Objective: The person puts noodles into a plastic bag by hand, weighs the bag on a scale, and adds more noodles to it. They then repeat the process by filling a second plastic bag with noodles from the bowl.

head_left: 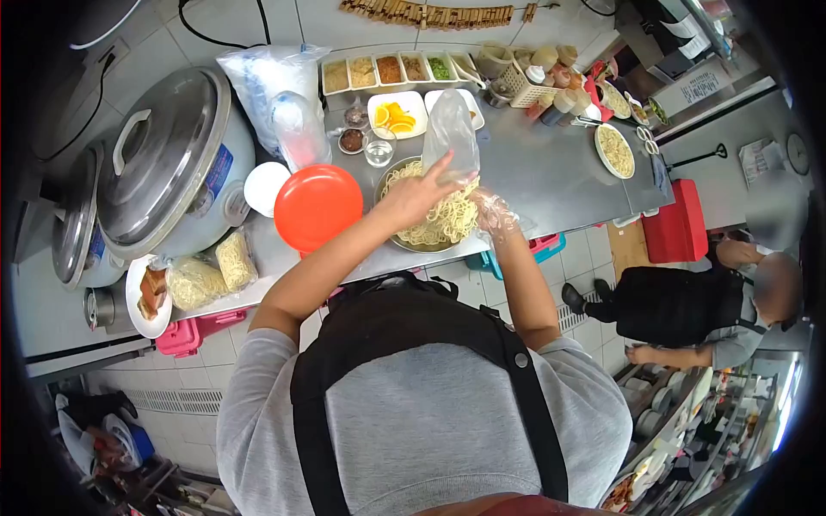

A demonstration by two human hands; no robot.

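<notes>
Looks like smooth gray metal on the tabletop [542,159], with a soft shine. Feels brighter to the eye on the big pot lid [163,159], also metal. Shows smooth red plastic on the round dish [318,206], thin, see-through, crinkly plastic on the bag [451,138], soft matt cloth on the gray shirt [422,421], and brown wood on the hanging sticks [430,15].

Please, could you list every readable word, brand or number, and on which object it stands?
None is readable.
Large pot, blue label: too blurred.
Smaller pot, side label: too small.
White plastic bag, blue print: too blurred.
Printed sheet, upper right: too blurred.
Paper, far right: too small.
</notes>
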